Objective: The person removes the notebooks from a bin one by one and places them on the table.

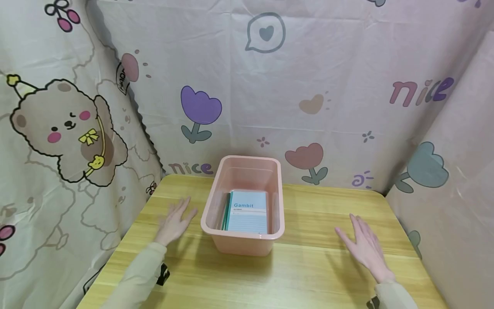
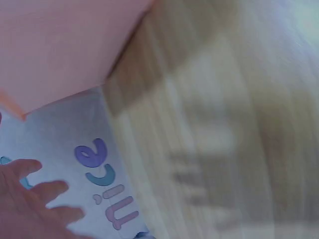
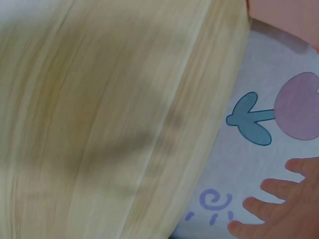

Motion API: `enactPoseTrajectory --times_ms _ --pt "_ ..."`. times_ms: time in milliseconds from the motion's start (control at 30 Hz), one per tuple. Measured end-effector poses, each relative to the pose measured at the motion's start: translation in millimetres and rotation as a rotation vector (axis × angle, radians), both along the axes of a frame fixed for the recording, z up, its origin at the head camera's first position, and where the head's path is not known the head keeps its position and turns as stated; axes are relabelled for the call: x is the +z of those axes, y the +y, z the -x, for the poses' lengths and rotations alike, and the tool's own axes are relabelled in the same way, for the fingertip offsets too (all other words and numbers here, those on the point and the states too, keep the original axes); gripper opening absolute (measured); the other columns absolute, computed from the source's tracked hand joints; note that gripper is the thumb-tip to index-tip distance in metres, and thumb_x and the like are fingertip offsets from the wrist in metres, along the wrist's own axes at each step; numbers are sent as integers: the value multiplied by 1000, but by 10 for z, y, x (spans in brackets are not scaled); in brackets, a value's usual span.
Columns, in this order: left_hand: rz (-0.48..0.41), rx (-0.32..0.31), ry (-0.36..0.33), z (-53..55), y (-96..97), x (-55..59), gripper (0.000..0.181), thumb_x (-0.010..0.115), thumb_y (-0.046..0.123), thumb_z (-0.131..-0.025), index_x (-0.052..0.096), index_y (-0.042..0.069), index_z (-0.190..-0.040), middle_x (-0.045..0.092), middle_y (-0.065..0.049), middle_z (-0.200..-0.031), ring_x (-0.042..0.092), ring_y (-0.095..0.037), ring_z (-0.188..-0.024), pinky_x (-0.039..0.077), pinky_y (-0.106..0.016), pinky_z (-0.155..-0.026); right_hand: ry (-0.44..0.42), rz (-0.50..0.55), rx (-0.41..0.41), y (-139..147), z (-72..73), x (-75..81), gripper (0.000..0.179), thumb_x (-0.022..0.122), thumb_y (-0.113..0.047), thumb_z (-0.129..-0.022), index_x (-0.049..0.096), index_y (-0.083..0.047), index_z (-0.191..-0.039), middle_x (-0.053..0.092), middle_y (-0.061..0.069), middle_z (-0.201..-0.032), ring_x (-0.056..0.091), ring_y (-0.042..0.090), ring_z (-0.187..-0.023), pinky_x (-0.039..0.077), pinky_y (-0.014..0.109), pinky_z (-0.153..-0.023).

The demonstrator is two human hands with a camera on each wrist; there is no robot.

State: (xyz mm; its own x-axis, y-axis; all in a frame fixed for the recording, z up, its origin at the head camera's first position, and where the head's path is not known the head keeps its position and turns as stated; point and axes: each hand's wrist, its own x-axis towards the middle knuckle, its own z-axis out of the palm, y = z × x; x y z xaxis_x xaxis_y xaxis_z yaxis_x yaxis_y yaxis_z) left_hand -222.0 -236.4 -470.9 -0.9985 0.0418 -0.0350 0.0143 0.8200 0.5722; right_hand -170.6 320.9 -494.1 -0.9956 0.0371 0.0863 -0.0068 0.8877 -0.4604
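A pink plastic bin (image 1: 243, 244) stands on the wooden table, with notebooks (image 1: 248, 212) lying inside it; the top one has a light blue cover reading "Gambit". To the left of the bin, my left hand (image 1: 174, 223) hovers apart from it with fingers spread and nothing held. My right hand (image 1: 364, 246) is farther off on the right side, above the table, its fingers straight and empty. In the left wrist view the bin's wall (image 2: 60, 50) is close by the left hand (image 2: 35, 209). The right wrist view has the right hand (image 3: 284, 204) with fingers apart.
The wooden table (image 1: 308, 274) extends on both sides of the bin. Behind it hangs a patterned cloth (image 1: 339, 51), and more cloth (image 1: 34, 206) hangs along the left side. Dark straps are on both sleeves.
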Motion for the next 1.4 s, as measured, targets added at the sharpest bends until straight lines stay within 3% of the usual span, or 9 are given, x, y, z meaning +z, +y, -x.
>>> enactPoseTrajectory --times_ms 100,200,333,567,733,1067,1400 --pt "-197 -23 -70 14 26 108 74 29 56 -105 15 12 -162 12 -22 -168 7 -51 -153 5 -73 -122 -35 101 17 -20 25 36 87 42 -56 -102 9 0 -160 11 38 -161 16 63 -144 13 81 -113" --pt "-315 -36 -100 24 67 197 72 33 53 -106 19 9 -161 19 -21 -167 17 -44 -154 15 -64 -126 -63 185 29 -49 44 68 85 42 -54 -103 9 0 -160 11 37 -162 16 61 -145 15 79 -115" --pt "-407 -50 -125 31 148 275 70 41 48 -106 28 1 -157 29 -24 -163 31 -44 -149 29 -59 -124 -99 258 46 -98 62 106 83 41 -52 -104 8 -1 -161 10 36 -163 16 61 -146 17 78 -115" --pt "-574 -65 -188 106 320 323 69 57 36 -102 38 -12 -147 49 -32 -147 56 -40 -132 53 -44 -110 -112 264 77 -178 85 156 80 39 -51 -105 11 1 -160 12 36 -163 18 60 -145 19 78 -115" --pt "-592 -45 -208 146 397 364 64 61 28 -99 43 -16 -142 58 -34 -136 68 -32 -117 62 -35 -95 -121 241 77 -203 98 159 80 38 -53 -105 13 -1 -160 14 35 -163 20 59 -145 21 78 -114" --pt "-566 -60 -181 163 461 454 48 65 11 -94 54 -20 -130 66 -34 -122 74 -29 -99 65 -33 -82 -114 208 108 -266 120 209 81 40 -54 -104 16 0 -160 16 34 -163 21 57 -147 21 77 -116" --pt "-604 -75 -231 87 452 481 43 64 2 -90 56 -19 -126 66 -35 -119 76 -30 -96 66 -33 -81 -66 192 143 -416 198 321 80 41 -53 -104 21 1 -158 21 33 -162 24 55 -147 23 74 -118"
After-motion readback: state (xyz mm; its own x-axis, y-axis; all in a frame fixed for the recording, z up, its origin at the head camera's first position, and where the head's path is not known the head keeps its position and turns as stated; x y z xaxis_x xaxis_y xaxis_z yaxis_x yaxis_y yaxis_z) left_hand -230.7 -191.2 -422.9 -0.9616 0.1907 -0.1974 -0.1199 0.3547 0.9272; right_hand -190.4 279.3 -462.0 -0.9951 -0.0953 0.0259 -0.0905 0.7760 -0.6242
